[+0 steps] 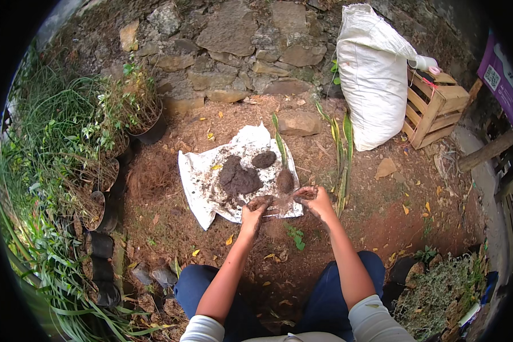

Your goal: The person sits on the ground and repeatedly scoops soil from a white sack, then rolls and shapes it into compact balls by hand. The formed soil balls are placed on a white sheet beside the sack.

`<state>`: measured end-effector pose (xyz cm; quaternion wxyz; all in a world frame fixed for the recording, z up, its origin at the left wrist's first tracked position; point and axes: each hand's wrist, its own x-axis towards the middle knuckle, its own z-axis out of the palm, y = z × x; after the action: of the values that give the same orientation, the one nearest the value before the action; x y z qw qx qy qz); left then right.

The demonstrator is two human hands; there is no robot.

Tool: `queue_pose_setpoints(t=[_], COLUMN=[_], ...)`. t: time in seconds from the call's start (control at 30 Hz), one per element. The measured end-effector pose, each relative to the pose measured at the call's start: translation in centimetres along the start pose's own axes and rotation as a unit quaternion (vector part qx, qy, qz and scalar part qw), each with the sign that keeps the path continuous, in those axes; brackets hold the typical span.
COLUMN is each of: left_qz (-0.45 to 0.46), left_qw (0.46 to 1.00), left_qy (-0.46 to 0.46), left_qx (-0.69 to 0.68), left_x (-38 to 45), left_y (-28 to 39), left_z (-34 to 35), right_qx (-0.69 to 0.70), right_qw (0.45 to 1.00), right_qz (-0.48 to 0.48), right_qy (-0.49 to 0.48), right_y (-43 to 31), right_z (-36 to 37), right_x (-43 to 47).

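My left hand [258, 204], smeared with dark soil, is over the front edge of a soiled white woven sack [199, 179] laid flat on the ground. My right hand [310, 194], also muddy with curled fingers, is at the sack's right edge. A thin spread of brown fibre [284, 206] lies between both hands; whether either grips it is unclear. Just beyond them rests a fibre-covered brown ball [285, 181] with an upright snake plant leaf [278, 141] at its top. Left of it are a large heap of dark wet soil [238, 177] and a smaller dark lump [264, 159].
Loose brown fibre [151, 177] lies left of the sack, near potted plants [147, 124]. Snake plant leaves [342, 158] lie to the right, below a full white sack [374, 85] and a wooden crate [438, 109]. A flat stone [299, 123] sits before the stone wall [228, 30].
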<state>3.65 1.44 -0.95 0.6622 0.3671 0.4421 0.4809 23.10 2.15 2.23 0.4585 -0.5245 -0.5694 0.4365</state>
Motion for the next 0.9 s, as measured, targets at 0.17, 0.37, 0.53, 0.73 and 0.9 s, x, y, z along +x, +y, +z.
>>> queue_pose_setpoints(t=[0.17,0.37,0.53,0.73,0.9], left_qz=[0.03,-0.002,0.065,0.099,0.039], left_qw=[0.994,0.93,0.875,0.882,0.883], left_qy=[0.061,0.142,0.156,0.195,0.163], left_qx=[-0.09,-0.338,-0.454,-0.418,-0.439], left_x=[1.1,2.6,3.9,3.0,2.3], left_y=[-0.5,-1.0,-1.2,-0.3,-1.5], left_z=[-1.1,-4.2,-6.1,-5.0,-2.3], right_qx=[0.08,0.124,0.418,0.401,0.307], right_qw=[0.992,0.971,0.795,0.844,0.951], right_qz=[0.072,0.028,-0.114,-0.146,0.03], right_qy=[0.059,0.201,0.425,0.323,0.026], right_y=[2.4,-0.4,-1.3,-4.3,-4.2], right_z=[-3.1,-4.9,-6.3,-3.7,2.4], right_x=[1.2,0.3,-0.1,-1.6,-2.5])
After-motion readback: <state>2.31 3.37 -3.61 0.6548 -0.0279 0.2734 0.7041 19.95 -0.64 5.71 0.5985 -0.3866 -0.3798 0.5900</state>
